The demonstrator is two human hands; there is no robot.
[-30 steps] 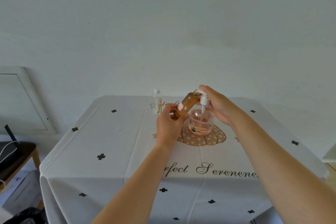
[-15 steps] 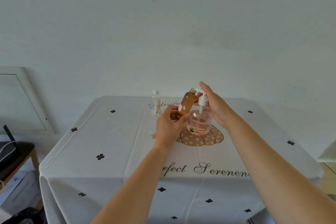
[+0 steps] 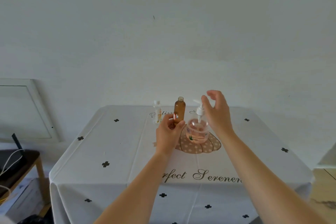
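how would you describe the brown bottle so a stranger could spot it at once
On the white-clothed table, three containers stand toward the far side. The brown bottle is the middle one, gripped low by the left hand. It alone is dark amber; the small bottle is white, the pump bottle clear.

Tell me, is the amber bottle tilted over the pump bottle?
No, the amber bottle stands upright beside the pump bottle, its lower part held by the left hand.
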